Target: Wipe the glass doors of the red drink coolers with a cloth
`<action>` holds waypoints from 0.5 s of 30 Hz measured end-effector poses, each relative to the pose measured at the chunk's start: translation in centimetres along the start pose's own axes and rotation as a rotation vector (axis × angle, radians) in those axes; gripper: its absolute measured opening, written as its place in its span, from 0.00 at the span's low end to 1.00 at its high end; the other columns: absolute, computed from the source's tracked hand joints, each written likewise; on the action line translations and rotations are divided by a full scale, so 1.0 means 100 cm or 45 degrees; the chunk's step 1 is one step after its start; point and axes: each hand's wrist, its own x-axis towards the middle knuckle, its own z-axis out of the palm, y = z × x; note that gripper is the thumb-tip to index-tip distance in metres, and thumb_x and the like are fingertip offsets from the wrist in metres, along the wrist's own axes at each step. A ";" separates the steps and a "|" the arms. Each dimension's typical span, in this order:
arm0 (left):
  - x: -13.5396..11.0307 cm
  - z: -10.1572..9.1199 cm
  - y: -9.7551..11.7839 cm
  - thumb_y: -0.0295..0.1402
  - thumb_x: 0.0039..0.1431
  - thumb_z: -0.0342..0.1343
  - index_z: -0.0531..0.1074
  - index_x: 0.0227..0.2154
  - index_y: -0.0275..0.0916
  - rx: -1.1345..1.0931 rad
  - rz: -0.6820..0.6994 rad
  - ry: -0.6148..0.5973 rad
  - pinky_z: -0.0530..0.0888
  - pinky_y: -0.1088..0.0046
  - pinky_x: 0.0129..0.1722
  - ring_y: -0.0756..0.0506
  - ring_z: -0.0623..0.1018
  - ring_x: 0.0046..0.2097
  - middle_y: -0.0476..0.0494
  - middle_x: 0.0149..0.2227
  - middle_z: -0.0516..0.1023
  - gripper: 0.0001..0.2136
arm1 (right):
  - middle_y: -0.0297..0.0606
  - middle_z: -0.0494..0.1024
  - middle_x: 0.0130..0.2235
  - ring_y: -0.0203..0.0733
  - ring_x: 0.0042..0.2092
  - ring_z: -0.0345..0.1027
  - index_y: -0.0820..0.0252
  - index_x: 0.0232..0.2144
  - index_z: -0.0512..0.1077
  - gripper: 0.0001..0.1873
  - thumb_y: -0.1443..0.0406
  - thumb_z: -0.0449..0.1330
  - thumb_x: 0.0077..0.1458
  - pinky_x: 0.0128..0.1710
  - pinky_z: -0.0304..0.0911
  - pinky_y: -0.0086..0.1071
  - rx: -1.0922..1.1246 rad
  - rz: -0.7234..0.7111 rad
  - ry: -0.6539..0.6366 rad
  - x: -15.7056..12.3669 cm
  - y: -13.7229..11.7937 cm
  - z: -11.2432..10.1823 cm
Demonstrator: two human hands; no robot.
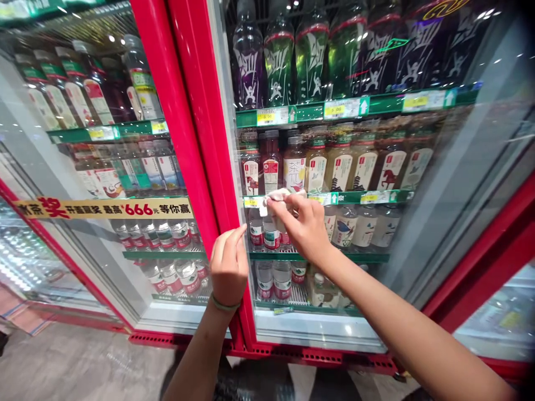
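Note:
My right hand [304, 221] pinches a crumpled white cloth [277, 195] between thumb and fingers, up against the glass door [288, 326] of a drinks cooler. Whether the cloth is fabric or paper tissue I cannot tell. To its left, my left hand [229, 262] has its fingers bent around the red door frame [215, 139], at the inner edge beside the glass; the fingertips are partly hidden. A thin green band [224, 304] circles the left wrist. Behind the glass, tea bottles [295, 161] and water bottles [271, 236] stand in rows, partly covered by my right hand.
Large dark and green bottles [311, 55] fill the top shelf, above green price strips [309, 111]. A neighbouring cooler on the left has a yellow banner [104, 208] across its glass. Below, a red perforated base [317, 356] meets the grey floor [83, 367].

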 end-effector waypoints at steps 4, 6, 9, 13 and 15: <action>-0.002 0.006 0.001 0.22 0.69 0.48 0.75 0.54 0.38 0.012 -0.007 0.036 0.77 0.66 0.54 0.46 0.80 0.50 0.40 0.46 0.81 0.17 | 0.42 0.78 0.45 0.43 0.44 0.68 0.56 0.60 0.71 0.25 0.73 0.59 0.62 0.42 0.62 0.37 0.037 -0.196 -0.069 -0.033 -0.012 -0.001; -0.002 0.006 0.003 0.23 0.69 0.48 0.76 0.53 0.39 0.027 -0.023 0.085 0.77 0.67 0.53 0.46 0.80 0.49 0.40 0.45 0.81 0.16 | 0.39 0.79 0.45 0.42 0.43 0.68 0.54 0.58 0.73 0.24 0.74 0.58 0.61 0.41 0.61 0.36 0.125 -0.431 -0.210 -0.066 -0.013 -0.009; -0.003 0.008 0.004 0.22 0.69 0.48 0.76 0.53 0.40 0.031 -0.024 0.079 0.77 0.66 0.53 0.46 0.80 0.49 0.41 0.45 0.81 0.16 | 0.36 0.79 0.45 0.39 0.41 0.67 0.49 0.59 0.73 0.26 0.74 0.58 0.62 0.39 0.60 0.35 0.162 -0.421 -0.216 -0.077 0.008 -0.019; -0.004 0.015 0.004 0.22 0.69 0.48 0.73 0.56 0.39 -0.004 0.032 -0.017 0.77 0.65 0.54 0.46 0.79 0.51 0.39 0.47 0.80 0.17 | 0.40 0.76 0.46 0.45 0.45 0.69 0.44 0.64 0.68 0.29 0.71 0.58 0.64 0.42 0.61 0.37 0.076 0.020 -0.055 -0.028 0.040 -0.014; -0.004 0.020 0.006 0.23 0.69 0.48 0.72 0.57 0.39 -0.021 0.043 -0.058 0.76 0.63 0.55 0.45 0.78 0.52 0.38 0.48 0.79 0.18 | 0.42 0.76 0.47 0.47 0.46 0.69 0.44 0.65 0.67 0.29 0.69 0.58 0.65 0.43 0.61 0.39 0.162 0.149 -0.104 -0.020 0.040 -0.009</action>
